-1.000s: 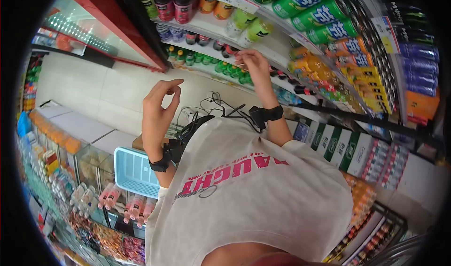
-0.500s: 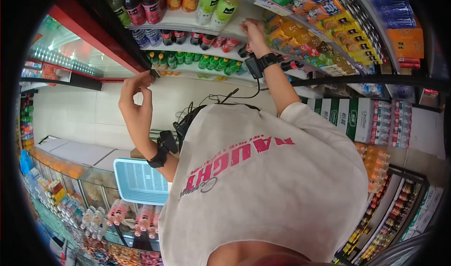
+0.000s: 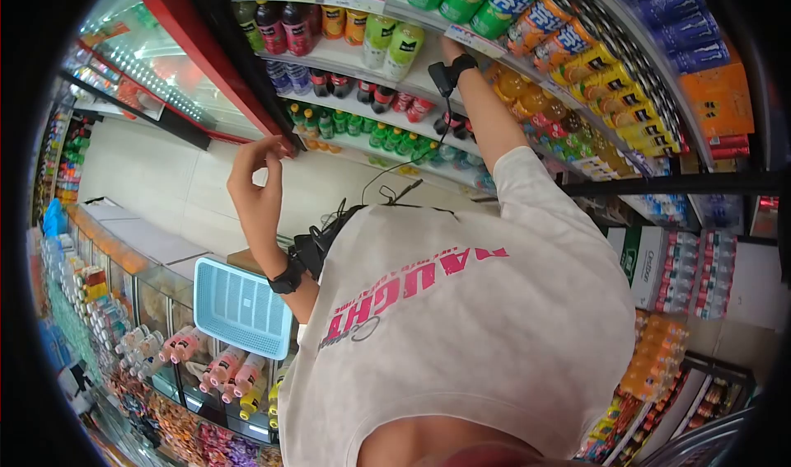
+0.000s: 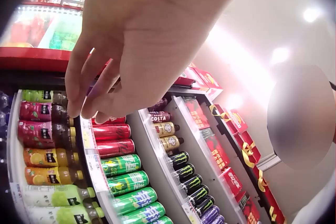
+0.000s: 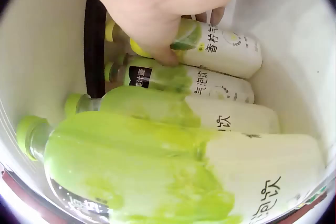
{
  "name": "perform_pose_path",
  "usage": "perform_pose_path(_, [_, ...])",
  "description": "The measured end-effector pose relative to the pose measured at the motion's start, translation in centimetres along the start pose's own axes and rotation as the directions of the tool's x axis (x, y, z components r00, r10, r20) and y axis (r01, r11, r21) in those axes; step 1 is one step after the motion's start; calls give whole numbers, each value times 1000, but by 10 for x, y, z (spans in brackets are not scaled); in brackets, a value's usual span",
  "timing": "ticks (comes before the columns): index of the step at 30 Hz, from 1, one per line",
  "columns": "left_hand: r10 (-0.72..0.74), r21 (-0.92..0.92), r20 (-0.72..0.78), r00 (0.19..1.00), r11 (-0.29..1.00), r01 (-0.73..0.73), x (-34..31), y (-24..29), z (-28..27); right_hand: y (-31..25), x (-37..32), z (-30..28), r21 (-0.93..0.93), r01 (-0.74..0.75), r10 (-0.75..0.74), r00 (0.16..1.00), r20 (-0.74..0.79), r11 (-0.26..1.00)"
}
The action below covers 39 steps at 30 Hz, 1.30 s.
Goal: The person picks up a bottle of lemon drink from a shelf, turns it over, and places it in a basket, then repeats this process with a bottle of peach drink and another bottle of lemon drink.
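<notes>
In the head view, my right hand (image 3: 452, 49) reaches deep into a drinks shelf, its fingers hidden under the shelf above. The right wrist view shows that hand gripping a yellow-capped bottle (image 5: 239, 51) with a white label and a lemon picture, thumb on the near side and fingers across the far side. The bottle lies beside several green-capped bottles (image 5: 131, 153) of a green and white drink. Held up in front of the shelves with nothing in it, my left hand (image 3: 254, 178) has loosely bent fingers; drink cans (image 4: 126, 182) line the shelf behind it.
A light blue plastic basket (image 3: 245, 302) sits by the glass counter on the left, near pink-labelled bottles (image 3: 224, 366). The red frame (image 3: 206, 55) of a cooler stands left of the shelves. A black cable (image 3: 375, 150) hangs from the right wrist.
My right hand has moved forward and deeper into the shelf, and now grips a bottle there. My left hand has shifted slightly and stays raised with nothing in it.
</notes>
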<state>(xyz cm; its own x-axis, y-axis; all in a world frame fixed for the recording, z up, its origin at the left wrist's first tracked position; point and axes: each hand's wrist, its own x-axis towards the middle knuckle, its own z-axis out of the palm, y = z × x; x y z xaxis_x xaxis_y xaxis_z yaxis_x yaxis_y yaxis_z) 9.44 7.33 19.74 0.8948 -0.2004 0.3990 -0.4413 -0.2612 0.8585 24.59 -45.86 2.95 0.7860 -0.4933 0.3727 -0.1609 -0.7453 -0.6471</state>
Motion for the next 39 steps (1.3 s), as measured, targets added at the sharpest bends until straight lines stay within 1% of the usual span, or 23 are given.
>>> perform_pose_path(1, [-5,21,-1,1000,1000,5,-2,0,-1,-2,0,-1,72,-4,2,1000,23,997])
perform_pose_path(3, [15,13,-9,1000,1000,-15,-2,0,-2,-3,-2,-7,-10,27,-27,999,25,1000])
perform_pose_path(5, [4,-1,-15,1000,1000,-4,-7,2,0,-9,-1,-19,-201,-42,63,993,101,979])
perform_pose_path(7, [-5,6,-19,1000,1000,5,-9,4,2,-13,-5,-23,-238,-125,153,983,104,963])
perform_pose_path(8, [-5,9,-18,1000,1000,6,-8,5,3,-14,-13,-22,-130,-123,121,992,-24,984])
perform_pose_path(11, [-5,-1,-20,1000,1000,5,-6,6,8,-4,-23,-24,30,-25,29,986,-164,999])
perform_pose_path(13, [24,12,-23,999,1000,-24,-4,11,12,-7,-20,-28,-68,-88,75,982,-171,994])
perform_pose_path(15, [31,3,-26,999,1000,-31,-6,15,14,-14,-22,-34,-95,-149,135,981,-140,984])
perform_pose_path(17, [28,-25,-23,999,999,-28,-7,16,14,-44,-35,-54,-50,-216,212,974,-73,975])
perform_pose_path(19, [9,-34,-25,1000,999,-9,-9,12,12,-37,-40,-44,0,-185,181,963,-198,983])
perform_pose_path(21, [-4,-35,-28,1000,999,3,-10,8,12,-28,-48,-32,21,-160,157,926,-344,987])
perform_pose_path(22, [-8,-29,-29,1000,1000,7,-10,5,11,-22,-47,-27,180,-22,88,928,-363,983])
perform_pose_path(23, [-9,-22,-31,999,1000,8,-10,4,10,-15,-52,-25,194,-22,95,921,-377,981])
perform_pose_path(25, [-5,-30,-39,999,1000,3,-10,6,10,-38,-71,-34,228,-20,114,907,-406,973])
perform_pose_path(26, [0,-33,-40,999,999,-1,-10,7,9,-34,-70,-37,502,-14,163,953,-256,865])
perform_pose_path(28, [-31,-32,-28,999,999,30,-9,4,11,-48,-78,-47,637,-146,306,941,-148,757])
perform_pose_path(30, [-43,-39,8,999,998,43,-8,-1,15,-87,-103,-73,742,-404,497,861,111,535])
perform_pose_path(31, [-41,-44,36,998,998,43,-8,-5,16,-103,-119,-90,746,-503,477,832,283,436])
perform_pose_path(33, [-72,-55,102,992,995,78,-10,-11,23,-119,-147,-113,681,-692,369,713,596,240])
perform_pose_path(35, [-135,-58,165,977,988,146,-10,-15,30,-129,-178,-123,613,-768,317,638,702,187])
perform_pose_path(36, [-171,-16,256,951,983,181,-12,-20,32,-136,-194,-126,573,-804,287,593,752,160])
perform_pose_path(38, [-247,76,422,872,968,238,-13,-30,35,-162,-219,-133,558,-762,312,645,697,330])
perform_pose_path(39, [-261,34,422,869,962,272,-12,-26,37,-174,-229,-135,541,-733,317,672,669,412])
